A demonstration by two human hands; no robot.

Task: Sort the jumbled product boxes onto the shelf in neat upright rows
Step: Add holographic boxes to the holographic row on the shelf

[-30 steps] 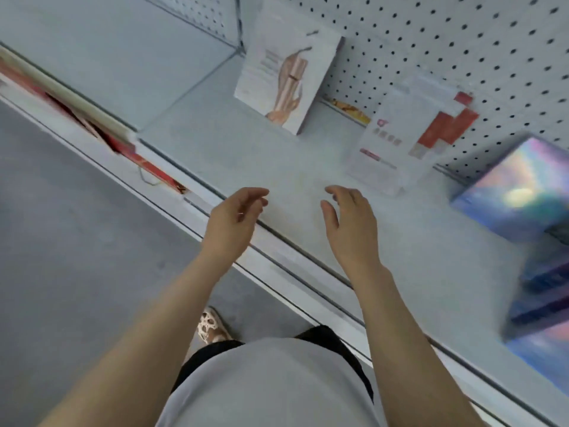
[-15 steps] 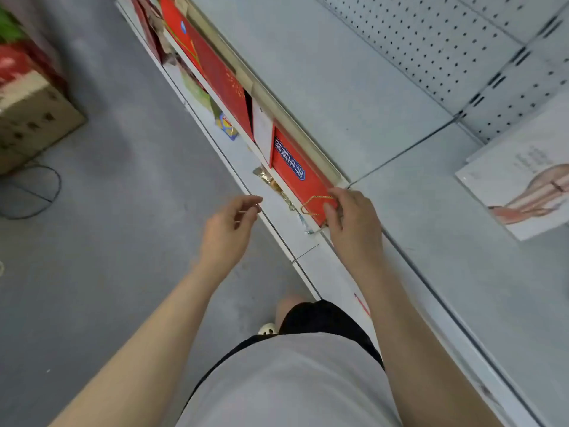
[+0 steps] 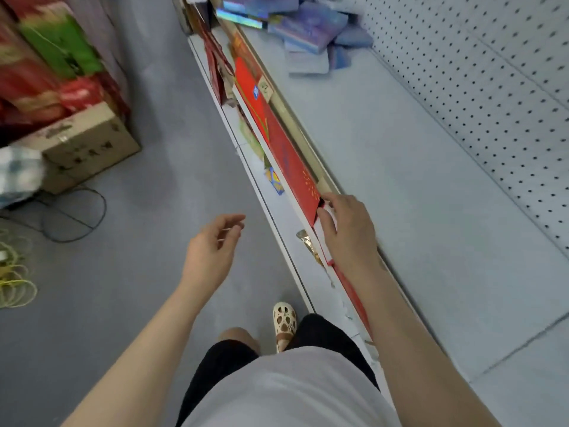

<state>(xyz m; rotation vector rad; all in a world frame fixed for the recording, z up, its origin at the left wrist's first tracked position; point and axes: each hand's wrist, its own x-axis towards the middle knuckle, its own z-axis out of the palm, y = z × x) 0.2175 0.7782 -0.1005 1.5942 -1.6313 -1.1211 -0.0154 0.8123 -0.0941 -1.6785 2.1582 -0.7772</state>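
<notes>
A jumbled pile of purple iridescent product boxes (image 3: 308, 29) lies flat at the far end of the grey shelf (image 3: 400, 211). Under the shelf's front lip, long red boxes (image 3: 286, 155) stand on edge on a lower level. My right hand (image 3: 348, 232) is at that lip, its fingers curled over the top of a white-and-red box (image 3: 324, 238) beside the long red one. My left hand (image 3: 212, 251) hovers over the floor to the left, fingers apart and holding nothing.
A white pegboard (image 3: 492, 87) backs the shelf. On the grey floor to the left stand a cardboard carton (image 3: 89, 143) and red and green packages (image 3: 46, 57), with a black cable (image 3: 70, 217) and yellow cord (image 3: 15, 282). My sandalled foot (image 3: 284, 322) is near the shelf base.
The view has swung left along the shelf, bringing the purple pile into sight. My right hand dropped from the shelf top to the front lip and closed on a box below.
</notes>
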